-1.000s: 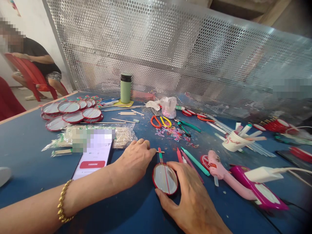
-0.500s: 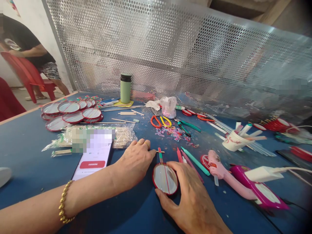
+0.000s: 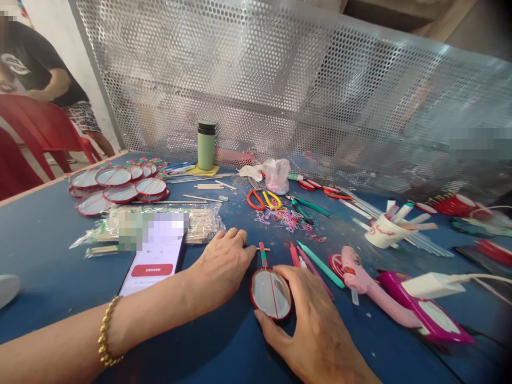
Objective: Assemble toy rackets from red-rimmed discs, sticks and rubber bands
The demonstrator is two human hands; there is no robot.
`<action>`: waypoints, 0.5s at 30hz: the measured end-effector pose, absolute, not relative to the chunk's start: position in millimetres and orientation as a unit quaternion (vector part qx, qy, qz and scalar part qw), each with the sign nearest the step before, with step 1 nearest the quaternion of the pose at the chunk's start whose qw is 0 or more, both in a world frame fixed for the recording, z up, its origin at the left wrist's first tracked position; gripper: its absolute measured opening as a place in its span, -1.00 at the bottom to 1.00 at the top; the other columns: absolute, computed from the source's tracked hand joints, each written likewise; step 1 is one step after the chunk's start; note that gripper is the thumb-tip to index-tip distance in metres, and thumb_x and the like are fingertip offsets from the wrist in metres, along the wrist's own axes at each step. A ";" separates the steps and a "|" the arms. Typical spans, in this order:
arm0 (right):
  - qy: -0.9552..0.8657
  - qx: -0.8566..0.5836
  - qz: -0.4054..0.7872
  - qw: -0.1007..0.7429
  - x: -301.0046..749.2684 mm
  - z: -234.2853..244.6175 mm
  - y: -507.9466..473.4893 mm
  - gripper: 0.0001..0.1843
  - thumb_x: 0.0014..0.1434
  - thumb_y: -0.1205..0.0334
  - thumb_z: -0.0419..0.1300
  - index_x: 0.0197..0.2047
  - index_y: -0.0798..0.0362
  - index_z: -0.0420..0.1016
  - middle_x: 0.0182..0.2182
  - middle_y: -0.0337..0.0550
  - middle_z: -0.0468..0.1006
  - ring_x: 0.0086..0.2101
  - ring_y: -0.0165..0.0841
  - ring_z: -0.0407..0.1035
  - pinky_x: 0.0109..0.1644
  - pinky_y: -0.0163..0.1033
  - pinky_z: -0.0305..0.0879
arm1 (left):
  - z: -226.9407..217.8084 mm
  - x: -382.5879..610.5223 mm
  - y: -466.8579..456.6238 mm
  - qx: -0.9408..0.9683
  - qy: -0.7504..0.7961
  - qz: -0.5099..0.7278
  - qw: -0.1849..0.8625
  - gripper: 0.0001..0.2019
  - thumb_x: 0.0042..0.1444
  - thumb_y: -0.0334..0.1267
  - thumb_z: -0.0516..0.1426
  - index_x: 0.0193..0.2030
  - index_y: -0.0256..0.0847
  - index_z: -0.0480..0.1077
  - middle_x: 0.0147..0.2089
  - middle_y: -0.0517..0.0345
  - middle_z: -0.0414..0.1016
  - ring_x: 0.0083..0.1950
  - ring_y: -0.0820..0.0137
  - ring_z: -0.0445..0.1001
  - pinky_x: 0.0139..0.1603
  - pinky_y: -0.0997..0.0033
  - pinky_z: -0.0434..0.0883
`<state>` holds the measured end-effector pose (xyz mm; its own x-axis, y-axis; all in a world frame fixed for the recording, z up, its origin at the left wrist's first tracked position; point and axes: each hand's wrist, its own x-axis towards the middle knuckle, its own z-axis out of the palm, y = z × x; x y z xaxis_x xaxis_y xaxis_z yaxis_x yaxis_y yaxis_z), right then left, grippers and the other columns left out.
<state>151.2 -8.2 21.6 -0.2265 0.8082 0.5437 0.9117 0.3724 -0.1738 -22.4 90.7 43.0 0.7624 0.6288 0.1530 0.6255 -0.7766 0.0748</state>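
Red-rimmed disc [image 3: 264, 294]: it lies on the blue table [image 3: 180, 346] in front of me, its red-and-green handle [image 3: 263, 255] pointing away
Feel: I judge it light and stiff; the pale face looks smooth, perhaps thin and easily marked, so the rim seems the safest hold
Right hand [image 3: 314, 314]: my thumb and forefinger spread about as wide as the disc, grasping its rim from opposite sides
Left hand [image 3: 224, 264]: curled low; thumb tip at a thin stick [image 3: 268, 249] beside the handle; other fingertips hidden, so I cannot tell whether I pinch it
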 end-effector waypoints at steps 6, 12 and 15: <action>-0.775 -0.558 -0.090 0.284 150.8 20.7 -8.6 -0.53 0.03 0.32 0.31 0.02 0.06 0.30 -0.17 -0.03 0.53 -0.15 -0.08 0.43 -0.07 0.06 0.44 | 43.4 -21.4 91.1 0.938 0.337 0.078 0.003 -0.58 0.13 -0.50 0.01 0.10 -0.21 0.44 -0.03 -0.15 0.44 -0.03 0.05 0.42 -0.04 0.02 0.44; -0.775 -0.558 -0.091 0.283 151.2 20.2 -8.4 -0.52 0.04 0.31 0.31 0.03 0.05 0.30 -0.17 -0.03 0.53 -0.15 -0.09 0.44 -0.10 0.03 0.44 | 41.9 -21.6 91.1 0.939 0.333 0.089 -0.002 -0.57 0.12 -0.50 0.01 0.10 -0.20 0.44 -0.04 -0.14 0.44 -0.04 0.05 0.43 -0.06 0.02 0.44; -0.774 -0.558 -0.092 0.284 151.0 20.2 -8.2 -0.52 0.04 0.31 0.31 0.03 0.05 0.30 -0.17 -0.02 0.53 -0.15 -0.08 0.44 -0.10 0.03 0.44 | 40.8 -21.2 91.5 0.939 0.333 0.091 -0.004 -0.57 0.12 -0.51 0.01 0.10 -0.20 0.44 -0.04 -0.15 0.44 -0.05 0.05 0.43 -0.08 0.02 0.45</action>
